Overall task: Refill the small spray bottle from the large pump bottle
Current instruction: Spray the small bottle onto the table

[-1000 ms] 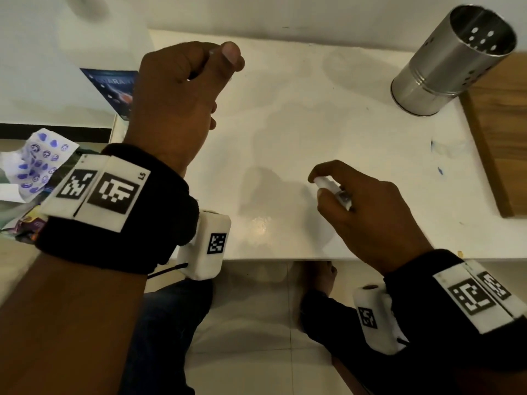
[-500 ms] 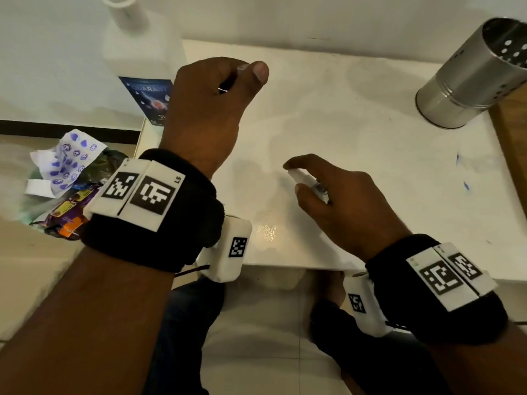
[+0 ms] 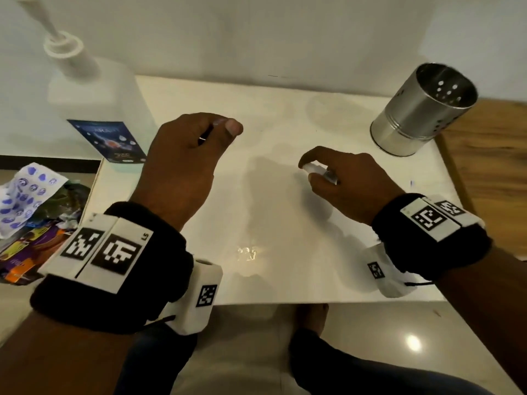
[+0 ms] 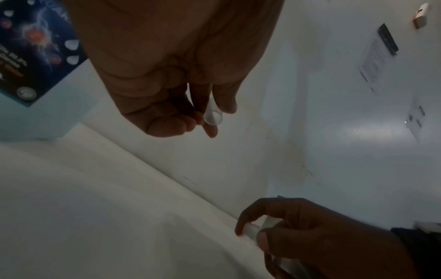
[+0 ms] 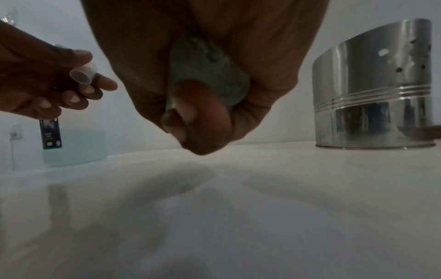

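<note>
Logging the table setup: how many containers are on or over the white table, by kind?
Large pump bottle: 1
Small spray bottle, held in the right hand: 1
Clear cap, held in the left hand: 1
Steel holder: 1
Total: 4

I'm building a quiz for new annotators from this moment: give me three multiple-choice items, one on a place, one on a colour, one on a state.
1. Where does the large pump bottle stand on the white table?
A. far left corner
B. near right corner
C. centre

2. What colour is the liquid in it?
A. red
B. pale blue
C. black

3. What does the left hand hold?
A. nothing
B. the steel holder
C. a small clear cap

Answers:
1 A: the head view shows it at the far left, opposite the steel holder.
2 B: the right wrist view shows pale blue liquid.
3 C: its fingers pinch the cap, while the right hand grips the small spray bottle.
</note>
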